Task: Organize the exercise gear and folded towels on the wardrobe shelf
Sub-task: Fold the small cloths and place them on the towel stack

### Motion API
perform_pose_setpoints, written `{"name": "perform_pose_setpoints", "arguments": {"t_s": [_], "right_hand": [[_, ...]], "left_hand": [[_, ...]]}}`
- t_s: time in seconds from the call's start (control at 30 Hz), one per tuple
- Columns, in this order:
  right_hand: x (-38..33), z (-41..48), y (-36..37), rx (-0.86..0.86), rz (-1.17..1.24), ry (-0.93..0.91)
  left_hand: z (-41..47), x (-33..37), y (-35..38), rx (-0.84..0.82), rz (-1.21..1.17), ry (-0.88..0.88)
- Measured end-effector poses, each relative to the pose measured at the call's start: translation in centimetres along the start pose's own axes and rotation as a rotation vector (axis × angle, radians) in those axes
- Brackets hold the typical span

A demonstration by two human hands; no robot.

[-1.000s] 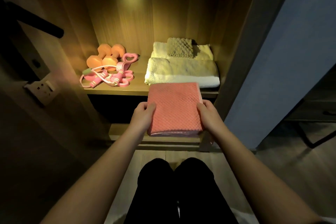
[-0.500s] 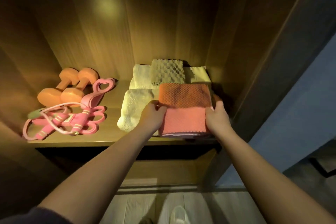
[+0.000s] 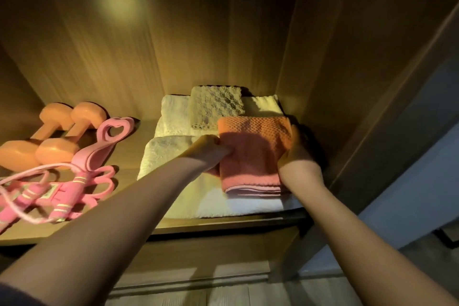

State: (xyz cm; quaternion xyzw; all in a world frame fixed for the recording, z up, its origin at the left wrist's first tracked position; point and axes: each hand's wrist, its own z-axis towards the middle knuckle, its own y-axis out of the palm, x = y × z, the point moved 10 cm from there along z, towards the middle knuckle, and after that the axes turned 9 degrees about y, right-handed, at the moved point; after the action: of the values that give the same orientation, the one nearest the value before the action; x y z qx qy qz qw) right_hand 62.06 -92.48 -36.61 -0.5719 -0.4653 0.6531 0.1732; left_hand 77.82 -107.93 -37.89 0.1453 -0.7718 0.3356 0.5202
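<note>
The left hand [image 3: 208, 149] and right hand [image 3: 296, 156] each grip 1 side of the folded pink towel [image 3: 253, 154], likely keeping its folds square atop the near white towel [image 3: 171, 156].

No word, number, brand or sign can be read anywhere. The only label-like mark is a pale rectangular patch [image 3: 47, 194] on the pink straps [image 3: 99, 181] near the front left edge of the shelf [image 3: 129, 154]. It is too blurred to tell whether it carries letters. The pale bands on the skipping-rope handles [image 3: 72, 194] beside it are plain stripes.
</note>
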Motion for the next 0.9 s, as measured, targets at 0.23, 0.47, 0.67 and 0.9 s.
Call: {"name": "perform_pose_setpoints", "arguments": {"t_s": [0.23,0.47,0.67,0.9], "right_hand": [[-1.2,-0.1,-0.3,-0.040,-0.220,-0.044],[-2.0,-0.1,-0.4,0.045,-0.306,-0.073],[-2.8,-1.9,0.1,-0.027,-0.277,-0.258],[-1.0,-3.1,0.3,-0.032,-0.263,-0.258]], "left_hand": [[0.4,0.8,1.0,0.120,0.289,0.179],[-0.9,2.4,0.3,0.284,0.540,0.310],[-1.9,2.3,2.9,0.134,0.828,0.565],[-0.7,1.2,0.0,0.309,0.095,0.282]]}}
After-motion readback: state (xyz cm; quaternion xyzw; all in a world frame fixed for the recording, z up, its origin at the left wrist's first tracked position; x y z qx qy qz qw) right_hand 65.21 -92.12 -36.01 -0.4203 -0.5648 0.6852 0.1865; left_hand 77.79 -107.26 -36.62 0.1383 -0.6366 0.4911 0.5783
